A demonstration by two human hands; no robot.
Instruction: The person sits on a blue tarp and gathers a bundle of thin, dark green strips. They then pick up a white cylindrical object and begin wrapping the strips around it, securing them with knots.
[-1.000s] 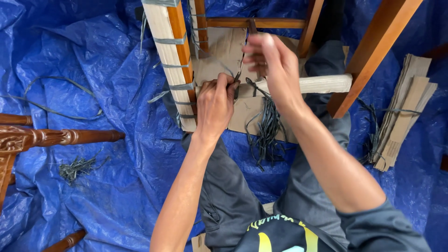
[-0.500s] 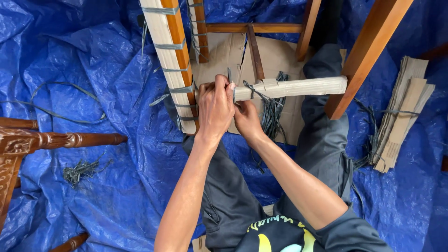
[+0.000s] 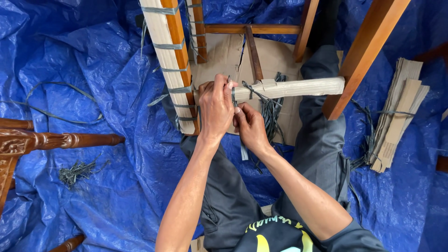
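two hands, left hand (image 3: pixel 215 108) and right hand (image 3: pixel 249 127) pinching grey strap (image 3: pixel 234 98), around cardboard-wrapped rail (image 3: pixel 298 87)

A crumpled blue tarp (image 3: pixel 93 60) covers the floor, carrying a wooden chair frame (image 3: pixel 368 51) whose legs stand on a flat sheet of cardboard (image 3: pixel 275 60). A stack of cardboard strips (image 3: pixel 396 116) tied with grey strapping lies at the right, a carved dark wooden piece (image 3: pixel 51 140) at the left edge. Loose grey straps (image 3: pixel 51 100) curl across the tarp at upper left, with a small heap of strap offcuts (image 3: pixel 77 171) below the carved piece and a bundle of straps (image 3: pixel 270 114) on the cardboard.
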